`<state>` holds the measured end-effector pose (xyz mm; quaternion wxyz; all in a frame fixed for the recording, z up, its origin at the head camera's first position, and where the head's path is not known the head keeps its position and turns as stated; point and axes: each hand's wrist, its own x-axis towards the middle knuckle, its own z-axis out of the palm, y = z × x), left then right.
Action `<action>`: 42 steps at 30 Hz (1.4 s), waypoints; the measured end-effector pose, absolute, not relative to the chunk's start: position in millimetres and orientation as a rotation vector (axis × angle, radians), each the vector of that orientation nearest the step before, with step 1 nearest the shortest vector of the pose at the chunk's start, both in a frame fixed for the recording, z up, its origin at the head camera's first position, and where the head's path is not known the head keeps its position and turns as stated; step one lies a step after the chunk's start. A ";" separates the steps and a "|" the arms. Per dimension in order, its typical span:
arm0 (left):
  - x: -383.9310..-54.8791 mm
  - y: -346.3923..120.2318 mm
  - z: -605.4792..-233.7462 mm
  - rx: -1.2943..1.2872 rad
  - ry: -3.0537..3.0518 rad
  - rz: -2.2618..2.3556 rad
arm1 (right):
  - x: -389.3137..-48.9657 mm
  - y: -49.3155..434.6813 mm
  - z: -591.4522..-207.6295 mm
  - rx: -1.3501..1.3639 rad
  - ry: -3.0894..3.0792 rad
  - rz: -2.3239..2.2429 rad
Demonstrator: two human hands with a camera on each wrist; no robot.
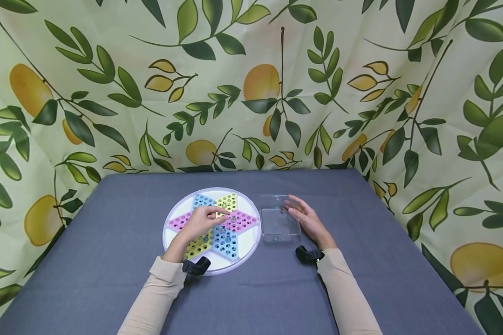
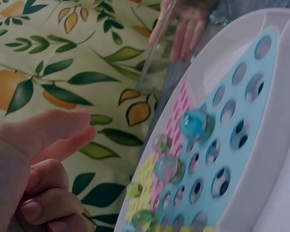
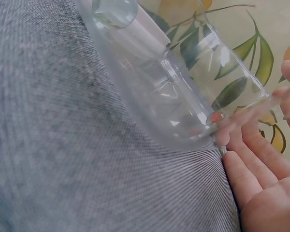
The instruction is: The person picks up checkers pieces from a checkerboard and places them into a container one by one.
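Observation:
A round white Chinese checkers board (image 1: pixel 251 235) carries a star of pink, blue and yellow holes. Over its middle hovers my left hand (image 1: pixel 202 221), thumb and index tips close together, the other fingers curled; no marble shows between them. Several glass marbles sit in the holes, among them a blue marble (image 2: pixel 197 124) and a green marble (image 2: pixel 144 220). At the right end of a clear plastic box (image 1: pixel 278 224) is my right hand (image 1: pixel 309 221), its fingers nearly straight against the outside. Inside the box lie a red marble (image 3: pixel 216 118) and a clear marble (image 3: pixel 115 10).
A grey cloth covers the table (image 1: pixel 251 298). The box stands close beside the board's right edge. Behind and at both sides hangs a curtain (image 1: pixel 243 116) printed with leaves and fruit. Each wrist wears a black band (image 1: pixel 196 266).

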<state>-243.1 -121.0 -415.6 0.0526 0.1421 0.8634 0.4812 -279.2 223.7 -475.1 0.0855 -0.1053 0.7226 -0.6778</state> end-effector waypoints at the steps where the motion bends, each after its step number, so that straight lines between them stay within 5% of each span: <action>1: -243.7 -124.0 -415.8 0.424 2.622 1.459 | -279.7 223.6 -475.1 -0.326 2.154 -2.022; 42: -261.1 -169.7 -437.8 0.253 2.745 1.308 | -280.8 221.3 -476.0 -0.323 2.116 -2.073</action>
